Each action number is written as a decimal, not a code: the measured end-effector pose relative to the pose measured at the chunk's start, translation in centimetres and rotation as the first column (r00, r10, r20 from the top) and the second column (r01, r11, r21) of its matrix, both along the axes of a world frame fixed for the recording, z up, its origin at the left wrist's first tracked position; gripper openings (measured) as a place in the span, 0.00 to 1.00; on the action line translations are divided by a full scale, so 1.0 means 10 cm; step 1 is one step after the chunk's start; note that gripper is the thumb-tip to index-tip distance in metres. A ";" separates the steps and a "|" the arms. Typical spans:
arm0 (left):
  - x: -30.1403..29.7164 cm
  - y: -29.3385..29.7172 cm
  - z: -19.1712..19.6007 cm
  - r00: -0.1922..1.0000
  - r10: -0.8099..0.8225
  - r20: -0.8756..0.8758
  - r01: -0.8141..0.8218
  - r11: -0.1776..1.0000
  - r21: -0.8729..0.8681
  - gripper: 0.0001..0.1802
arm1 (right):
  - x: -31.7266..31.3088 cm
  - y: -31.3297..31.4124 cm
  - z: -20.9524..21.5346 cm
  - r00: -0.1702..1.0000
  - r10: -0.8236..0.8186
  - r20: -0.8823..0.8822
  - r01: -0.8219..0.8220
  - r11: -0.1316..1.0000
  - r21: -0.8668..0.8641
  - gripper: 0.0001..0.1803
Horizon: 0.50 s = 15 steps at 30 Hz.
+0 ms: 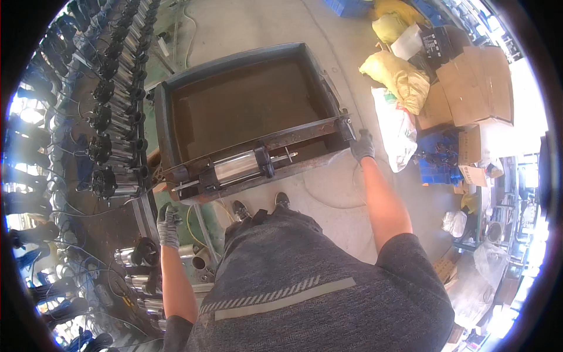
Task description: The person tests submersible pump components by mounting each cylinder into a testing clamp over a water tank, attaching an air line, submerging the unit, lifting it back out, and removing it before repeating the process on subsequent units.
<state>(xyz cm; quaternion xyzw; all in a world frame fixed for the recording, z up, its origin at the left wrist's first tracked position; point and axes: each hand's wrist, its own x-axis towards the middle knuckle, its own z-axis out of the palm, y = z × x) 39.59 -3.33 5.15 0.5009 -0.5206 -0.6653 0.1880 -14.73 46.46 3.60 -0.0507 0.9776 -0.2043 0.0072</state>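
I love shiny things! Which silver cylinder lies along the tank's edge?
The cylinder just beyond the person's shoes; the other cylinders are off the tank, mostly at left.

Brightly lit floor (240, 23), white glare past its right edge, gleaming silver cylinder (237, 168), darker tank (234, 61) with bowed edges, black picture corners

White print on the black box (434, 44) and dark print on a carton (474, 175) cannot be read.
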 end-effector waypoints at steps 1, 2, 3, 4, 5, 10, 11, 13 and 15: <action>0.01 0.07 0.00 0.999 -0.003 -0.036 0.001 0.999 -0.037 0.22 | -0.02 0.19 -0.16 0.985 -0.062 0.160 0.055 0.997 0.046 0.26; 0.01 0.16 0.01 0.999 0.000 -0.038 -0.003 0.998 -0.066 0.23 | -0.03 0.33 -0.28 0.981 -0.005 0.196 -0.008 0.998 0.064 0.25; -0.01 0.25 0.04 0.999 0.003 -0.042 -0.007 0.995 -0.096 0.24 | -0.07 0.41 -0.36 0.973 0.041 0.226 -0.062 0.994 0.087 0.24; -0.08 0.32 0.08 0.999 -0.009 -0.037 0.004 0.992 -0.124 0.24 | -0.11 0.44 -0.38 0.953 0.064 0.296 -0.105 0.987 0.124 0.23; -0.16 0.41 0.16 0.999 -0.022 -0.027 0.018 0.988 -0.151 0.23 | -0.17 0.44 -0.34 0.862 0.178 0.475 -0.174 0.983 -0.053 0.22; -0.78 0.97 0.79 0.974 -0.226 -0.019 0.208 0.926 -0.316 0.26 | 0.22 0.21 0.33 0.381 0.369 0.847 0.504 0.685 -0.526 0.14; -0.98 1.08 0.92 0.954 -0.293 -0.059 0.255 0.901 -0.350 0.27 | 0.53 0.05 0.40 0.544 0.407 0.734 0.324 0.705 -0.631 0.14; -1.33 1.35 1.15 0.917 -0.385 -0.101 0.320 0.865 -0.387 0.29 | 1.16 -0.33 0.49 0.724 0.496 0.479 0.075 0.634 -0.770 0.13; -1.66 1.59 1.33 0.887 -0.441 -0.136 0.363 0.849 -0.383 0.31 | 1.71 -0.69 0.55 0.763 0.595 0.254 -0.112 0.508 -0.854 0.14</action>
